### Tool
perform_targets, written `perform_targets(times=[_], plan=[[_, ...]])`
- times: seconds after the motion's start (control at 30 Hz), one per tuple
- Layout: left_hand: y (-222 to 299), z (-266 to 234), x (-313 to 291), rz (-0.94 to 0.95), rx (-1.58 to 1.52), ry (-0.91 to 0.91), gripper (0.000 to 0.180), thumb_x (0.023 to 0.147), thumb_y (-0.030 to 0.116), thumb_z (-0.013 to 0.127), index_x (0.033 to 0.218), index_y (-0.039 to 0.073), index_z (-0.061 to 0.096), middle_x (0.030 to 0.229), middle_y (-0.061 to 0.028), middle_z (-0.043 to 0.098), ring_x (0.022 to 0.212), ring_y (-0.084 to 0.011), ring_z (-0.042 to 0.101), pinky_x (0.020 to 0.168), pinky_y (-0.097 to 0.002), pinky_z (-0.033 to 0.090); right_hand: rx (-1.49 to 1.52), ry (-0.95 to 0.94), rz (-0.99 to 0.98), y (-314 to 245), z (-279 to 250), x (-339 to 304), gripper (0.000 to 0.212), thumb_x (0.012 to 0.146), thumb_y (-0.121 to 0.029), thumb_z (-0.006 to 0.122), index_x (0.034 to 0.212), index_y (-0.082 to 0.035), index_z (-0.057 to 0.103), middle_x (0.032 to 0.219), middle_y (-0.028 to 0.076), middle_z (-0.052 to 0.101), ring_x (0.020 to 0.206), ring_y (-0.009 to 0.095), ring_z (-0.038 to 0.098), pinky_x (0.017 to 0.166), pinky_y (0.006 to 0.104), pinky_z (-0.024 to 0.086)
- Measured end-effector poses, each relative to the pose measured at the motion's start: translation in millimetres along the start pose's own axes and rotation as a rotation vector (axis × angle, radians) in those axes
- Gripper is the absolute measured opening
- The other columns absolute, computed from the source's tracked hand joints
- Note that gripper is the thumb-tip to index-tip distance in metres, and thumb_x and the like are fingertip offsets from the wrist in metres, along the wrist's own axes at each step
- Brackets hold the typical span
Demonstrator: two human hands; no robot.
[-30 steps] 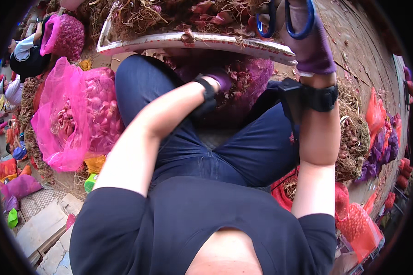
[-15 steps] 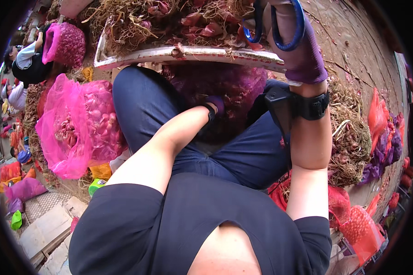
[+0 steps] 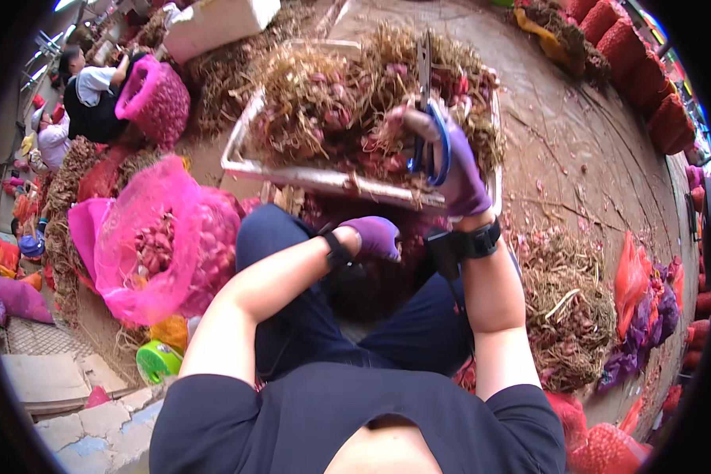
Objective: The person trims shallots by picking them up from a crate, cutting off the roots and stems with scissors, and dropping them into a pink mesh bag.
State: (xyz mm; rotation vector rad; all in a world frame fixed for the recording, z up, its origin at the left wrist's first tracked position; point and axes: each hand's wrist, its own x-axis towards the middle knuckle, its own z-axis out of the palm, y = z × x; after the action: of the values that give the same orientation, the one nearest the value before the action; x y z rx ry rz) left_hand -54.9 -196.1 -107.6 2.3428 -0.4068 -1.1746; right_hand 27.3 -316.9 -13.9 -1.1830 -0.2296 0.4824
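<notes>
The right hand (image 3: 454,170), in a purple glove, was raised in the upper middle of the frame with its fingers closed through the blue handles of a pair of scissors (image 3: 426,118), the blades pointing up over a metal tray (image 3: 292,170). The tray was heaped with shallots (image 3: 332,110) tangled in dry roots and stems. The left hand (image 3: 375,235), also gloved in purple, sat lower, near the centre, between the person's knees just under the tray's near edge; its fingers curled downward, though what they gripped could not be told. At the left of the frame a pink mesh sack (image 3: 146,245) stood open with shallots inside. A pile of cut roots (image 3: 565,308) lay on the ground at the right. Another person (image 3: 95,91) crouched at the upper left beside a second pink sack (image 3: 159,99).
</notes>
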Motion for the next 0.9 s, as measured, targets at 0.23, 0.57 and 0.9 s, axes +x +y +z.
perform_targets(times=[0.23,0.57,0.9], plan=[[-17.6,-85.9,-72.8,0.127,-0.075,0.958,0.032,0.089,0.033,0.061,0.104,0.006,0.067,0.083,-0.0131,0.068,0.078,-0.0210,0.067,0.071,-0.0331,0.051,0.061,-0.178,-0.129,10.7,4.0,14.0,0.020,0.086,-0.015,0.056,0.103,-0.004,0.057,0.101,0.009,0.063,0.095,0.019,0.061,0.076,0.0291,0.054],[-41.7,-126.4,-17.0,0.601,-0.652,0.984,0.048,0.092,0.015,0.063,0.133,-0.001,0.046,0.116,-0.0065,0.060,0.107,-0.0098,0.056,0.092,-0.0249,0.046,-0.068,0.019,-0.152,15.3,-2.3,51.1,0.051,0.079,-0.005,0.065,0.126,-0.001,0.048,0.096,0.007,0.064,0.084,0.016,0.064,0.077,0.0257,0.052],[-52.5,-131.4,-22.1,0.750,-1.294,0.438,0.038,0.096,0.019,0.055,0.129,0.001,0.051,0.109,-0.0024,0.063,0.102,-0.0101,0.060,0.089,-0.0273,0.049,0.060,0.026,-0.091,17.4,1.9,44.3,0.033,0.086,0.001,0.059,0.117,-0.003,0.053,0.098,0.006,0.062,0.087,0.016,0.064,0.082,0.0294,0.055]])
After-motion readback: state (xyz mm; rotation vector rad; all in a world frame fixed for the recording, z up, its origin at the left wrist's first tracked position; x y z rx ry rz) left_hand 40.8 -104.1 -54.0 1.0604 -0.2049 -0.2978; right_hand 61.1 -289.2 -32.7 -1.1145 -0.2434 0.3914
